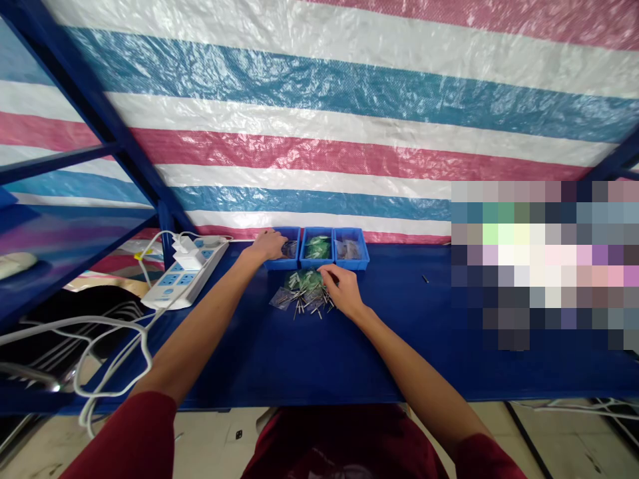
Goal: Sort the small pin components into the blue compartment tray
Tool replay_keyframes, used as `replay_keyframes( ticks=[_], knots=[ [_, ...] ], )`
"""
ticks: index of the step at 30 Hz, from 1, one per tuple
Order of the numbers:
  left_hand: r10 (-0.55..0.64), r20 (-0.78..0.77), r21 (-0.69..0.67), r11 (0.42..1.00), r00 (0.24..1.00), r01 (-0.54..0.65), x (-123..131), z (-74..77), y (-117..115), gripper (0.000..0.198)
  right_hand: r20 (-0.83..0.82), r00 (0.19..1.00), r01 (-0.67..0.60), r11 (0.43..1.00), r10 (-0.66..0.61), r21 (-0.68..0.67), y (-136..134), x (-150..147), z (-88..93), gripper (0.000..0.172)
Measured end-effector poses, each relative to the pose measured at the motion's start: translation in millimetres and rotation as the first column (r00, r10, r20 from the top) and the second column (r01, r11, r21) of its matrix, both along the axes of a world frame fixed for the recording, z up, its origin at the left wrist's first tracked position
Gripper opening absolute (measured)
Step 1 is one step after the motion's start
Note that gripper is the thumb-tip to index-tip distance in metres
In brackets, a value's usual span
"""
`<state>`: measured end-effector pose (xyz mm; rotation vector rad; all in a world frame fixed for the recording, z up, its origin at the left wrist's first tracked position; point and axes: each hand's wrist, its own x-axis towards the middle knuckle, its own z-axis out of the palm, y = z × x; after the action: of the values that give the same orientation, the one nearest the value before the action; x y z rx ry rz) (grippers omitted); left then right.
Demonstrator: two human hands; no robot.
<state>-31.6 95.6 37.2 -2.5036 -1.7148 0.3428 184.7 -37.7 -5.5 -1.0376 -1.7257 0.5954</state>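
Observation:
Three small blue bins stand in a row at the back of the blue table. Over the left edge of the left bin (283,265) lies my left hand (269,245); its fingertips dip inside beside dark, clear-wrapped items and are partly hidden. Green packets fill the middle bin (317,263), and clear packets lie in the right bin (351,264). In front of them is a mixed pile of thin metal pins (313,305), green packets (308,279) and a clear bag (282,299). My right hand (343,289) is at the pile's right side, fingers closed together; whatever they pinch is too small to name.
A white power strip (186,276) with plugs and loose white cables (114,326) occupies the left side. One small dark pin (425,279) lies farther right on the table (309,366). A striped plastic sheet (319,120) hangs behind. A blurred patch hides the right end.

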Motion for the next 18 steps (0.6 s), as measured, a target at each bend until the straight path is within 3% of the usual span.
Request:
replay_keyframes(
  ticks=[11, 18],
  knots=[
    [-0.047, 0.126, 0.09, 0.995, 0.991, 0.036, -9.0, -4.9, 2.6, 0.041, 0.004, 1.0, -0.005, 1.0, 0.005, 0.006, 0.5, -0.2, -0.7, 0.03],
    [-0.059, 0.192, 0.152, 0.988, 0.98, 0.029, -15.0, -1.2, -1.3, 0.013, 0.01, 1.0, -0.005, 1.0, 0.005, -0.014, 1.0, -0.1, -0.8, 0.03]
  ],
)
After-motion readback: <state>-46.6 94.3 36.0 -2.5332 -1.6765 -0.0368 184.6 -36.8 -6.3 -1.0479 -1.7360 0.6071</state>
